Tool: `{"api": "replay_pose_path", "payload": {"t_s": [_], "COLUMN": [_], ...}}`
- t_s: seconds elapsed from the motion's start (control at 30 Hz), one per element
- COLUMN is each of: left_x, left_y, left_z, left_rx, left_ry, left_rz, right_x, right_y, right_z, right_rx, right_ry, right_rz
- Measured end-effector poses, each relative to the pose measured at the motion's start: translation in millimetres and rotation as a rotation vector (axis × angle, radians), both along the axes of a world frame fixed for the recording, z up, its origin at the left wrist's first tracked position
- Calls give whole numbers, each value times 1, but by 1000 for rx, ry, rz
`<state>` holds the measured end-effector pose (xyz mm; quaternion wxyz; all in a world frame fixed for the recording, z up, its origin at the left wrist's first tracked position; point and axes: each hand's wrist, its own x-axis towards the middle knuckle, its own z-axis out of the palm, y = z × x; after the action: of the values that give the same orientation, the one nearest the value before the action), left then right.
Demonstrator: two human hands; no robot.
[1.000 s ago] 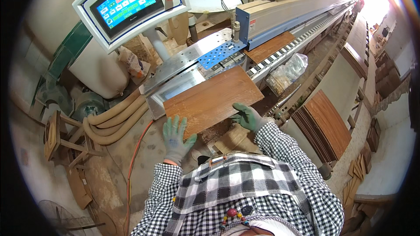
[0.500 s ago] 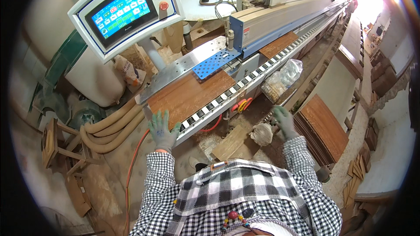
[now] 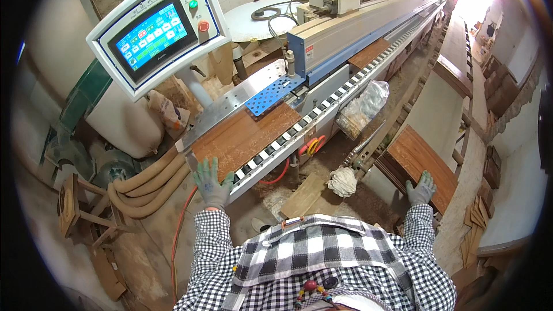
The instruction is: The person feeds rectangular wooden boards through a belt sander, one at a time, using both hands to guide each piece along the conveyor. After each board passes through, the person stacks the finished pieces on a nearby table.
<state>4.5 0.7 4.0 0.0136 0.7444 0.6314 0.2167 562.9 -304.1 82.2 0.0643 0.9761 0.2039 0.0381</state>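
My left hand (image 3: 214, 185), in a grey-green work glove, rests with fingers spread at the near end of a brown wood-grain panel (image 3: 247, 141). That panel lies flat on the machine's infeed, partly beneath a blue perforated plate (image 3: 275, 95) and alongside a black-and-white roller track (image 3: 282, 140). My right hand (image 3: 422, 189), gloved alike, lies open at the near edge of the top board (image 3: 425, 164) of a stack of brown panels on the right. Neither hand is closed around anything. Farther along the track another brown panel (image 3: 368, 53) sits beside the machine body.
A control panel with a lit screen (image 3: 152, 37) stands at upper left. Beige hoses (image 3: 147, 196) and a wooden stool (image 3: 86, 204) are at left. A clear plastic bag (image 3: 368, 103) hangs by the track; a whitish crumpled bundle (image 3: 343, 182) sits below. A person is far off, top right.
My right hand has moved right, from above the crumpled bundle onto the panel stack. The left hand stays at the panel's end. The view has shifted slightly.
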Motion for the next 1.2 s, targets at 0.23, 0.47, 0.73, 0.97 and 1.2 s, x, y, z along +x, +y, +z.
{"api": "replay_pose_path", "payload": {"t_s": [0.23, 0.47, 0.73, 0.97, 1.2], "left_x": [2, -1, -2, -2, -3], "left_y": [-2, 0, 1, 1, 3], "left_z": [4, 0, -5, -4, -7], "left_rx": [-90, -69, -30, -47, -39], "left_ry": [-24, 17, -15, -8, -1], "left_rz": [11, 10, -6, 0, 2], "right_x": [-8, -4, 22, 23, 24], "right_y": [-23, -16, -16, -16, -16], "right_z": [-23, -62, -102, -107, -108], "right_rx": [317, 1483, 2286, 2057, 2007], "right_ry": [-155, 1292, 960, 817, 832], "right_rz": [167, -228, -543, -408, -422]}}
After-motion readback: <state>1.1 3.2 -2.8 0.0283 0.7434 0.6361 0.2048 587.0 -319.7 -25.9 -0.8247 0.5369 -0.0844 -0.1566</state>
